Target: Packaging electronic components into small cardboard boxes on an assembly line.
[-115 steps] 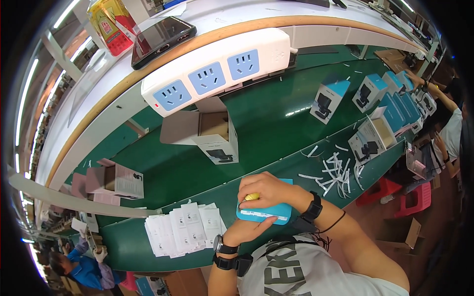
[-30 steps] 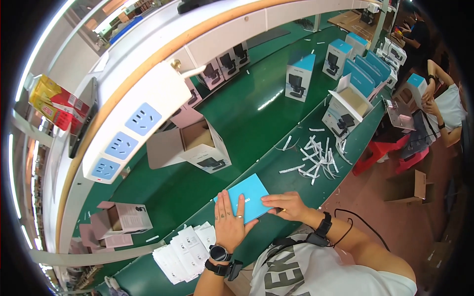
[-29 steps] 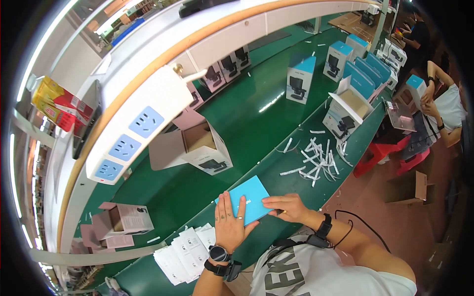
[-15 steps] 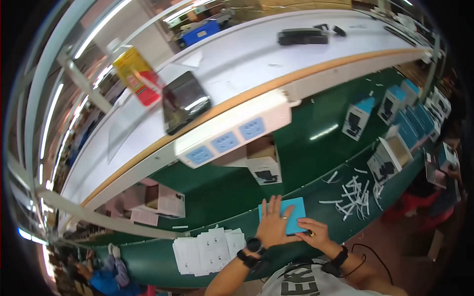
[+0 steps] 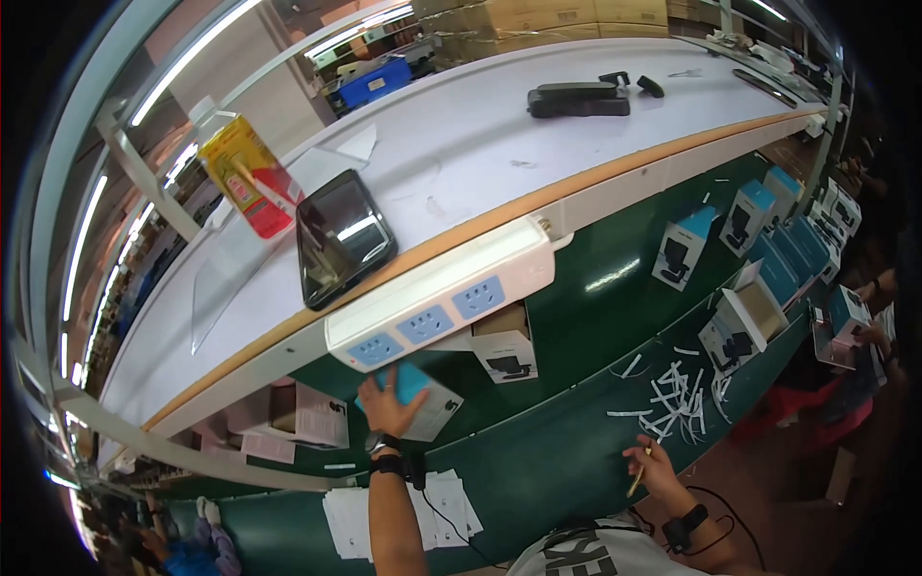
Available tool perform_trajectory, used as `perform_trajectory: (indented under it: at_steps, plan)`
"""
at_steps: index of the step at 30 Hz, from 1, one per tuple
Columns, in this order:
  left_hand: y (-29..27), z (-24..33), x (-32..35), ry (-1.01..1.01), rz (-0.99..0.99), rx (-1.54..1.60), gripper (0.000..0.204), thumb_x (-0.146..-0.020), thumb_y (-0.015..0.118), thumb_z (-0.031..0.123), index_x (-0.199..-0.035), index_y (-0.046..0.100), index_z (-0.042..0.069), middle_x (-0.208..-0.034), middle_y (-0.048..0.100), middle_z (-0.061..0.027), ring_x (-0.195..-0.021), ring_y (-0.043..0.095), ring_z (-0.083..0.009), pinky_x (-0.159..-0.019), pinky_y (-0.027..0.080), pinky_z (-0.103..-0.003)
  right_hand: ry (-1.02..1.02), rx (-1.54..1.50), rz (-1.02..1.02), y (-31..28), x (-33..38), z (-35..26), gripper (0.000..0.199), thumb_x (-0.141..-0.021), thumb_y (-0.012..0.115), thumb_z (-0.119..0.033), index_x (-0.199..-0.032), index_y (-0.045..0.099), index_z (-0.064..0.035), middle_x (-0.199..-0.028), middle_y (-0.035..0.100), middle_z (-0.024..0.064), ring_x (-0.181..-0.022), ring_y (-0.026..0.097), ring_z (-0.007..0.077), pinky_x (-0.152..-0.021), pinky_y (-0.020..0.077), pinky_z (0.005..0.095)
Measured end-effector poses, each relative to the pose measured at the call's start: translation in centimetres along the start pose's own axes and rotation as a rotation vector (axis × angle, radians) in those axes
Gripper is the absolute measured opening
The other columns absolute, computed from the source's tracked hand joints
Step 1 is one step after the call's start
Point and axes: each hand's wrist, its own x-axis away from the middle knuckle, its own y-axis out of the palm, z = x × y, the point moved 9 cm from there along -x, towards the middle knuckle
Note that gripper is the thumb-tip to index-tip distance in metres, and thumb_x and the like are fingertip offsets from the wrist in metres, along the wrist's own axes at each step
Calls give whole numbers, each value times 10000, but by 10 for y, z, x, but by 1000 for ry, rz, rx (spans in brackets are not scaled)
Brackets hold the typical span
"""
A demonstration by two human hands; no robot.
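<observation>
My left hand (image 5: pixel 389 411) is stretched out to a white box with a blue top (image 5: pixel 432 411), which stands at a slant on the green bench under the power strip. Its thumb lies along the near face and the fingers reach over the blue top, gripping it. Farther right, my right hand (image 5: pixel 657 468) is closed around a slim yellowish pen-like tool (image 5: pixel 635 483) whose end points down; its exact kind is unclear. White paper strips (image 5: pixel 675 398) lie scattered just beyond that hand. Below my left hand, printed white sheets (image 5: pixel 346 518) lie partly under my forearm.
A white power strip (image 5: pixel 442 293) hangs along the shelf edge (image 5: pixel 595 158). On the shelf are a dark phone (image 5: pixel 344 235), a yellow-red bottle (image 5: pixel 248 175) and a black device (image 5: pixel 579 99). Open boxes (image 5: pixel 506 350) and several blue-topped boxes (image 5: pixel 683 252) line the bench back.
The blue-topped box has moved from in front of me to the far left, with my left hand on it. My right hand has left the box and shifted right, holding the slim tool.
</observation>
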Motion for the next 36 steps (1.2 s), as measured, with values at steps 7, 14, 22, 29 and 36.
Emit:
perform_trajectory:
  at_steps: [7, 14, 22, 29, 36]
  plan:
    - [5, -19, -16, -127, 262, 225, 640, -876, 726, 457, -1304, 653, -14, -1289, 595, -322, -1211, 524, -495, -1070, 387, -589, 140, 111, -18, 33, 37, 9, 481, -1090, 502, -121, -1543, 366, -35, -1099, 703, 108, -782, 603, 126, -730, 518, 288]
    - [-14, 217, -80, 226, 113, 118, 331, -831, 743, 228, -1113, 734, 54, -1106, 689, -226, -1036, 637, -426, -994, 454, -529, 162, 274, -248, 74, 31, 10, 356, -1077, 535, -158, -1417, 539, -49, -1007, 716, 72, -762, 580, 79, -728, 504, 243]
    - [-43, 237, -29, 577, -10, 360, 297, -702, 690, 24, -908, 825, 190, -1060, 725, -49, -1152, 623, -321, -1139, 405, -522, -246, 209, -83, 97, -11, -105, 350, -1070, 553, -158, -1397, 566, -32, -1074, 703, 67, -835, 607, 100, -772, 505, 248]
    - [-97, 235, 91, 561, -158, 525, 424, -684, 708, -39, -1065, 781, 132, -1307, 654, -105, -1307, 559, -347, -1206, 339, -542, -499, 300, -60, 104, -15, -125, 515, -960, 685, -100, -1433, 511, 7, -1287, 643, 100, -1147, 610, 185, -998, 470, 313]
    - [-6, 0, 258, -471, 70, -76, 510, -861, 780, 159, -1332, 604, 73, -1325, 607, -200, -1261, 560, -416, -1012, 500, -496, -247, 307, -220, 146, -1, -91, 552, -929, 673, -30, -1445, 483, 21, -1332, 622, 116, -1241, 580, 198, -1079, 436, 348]
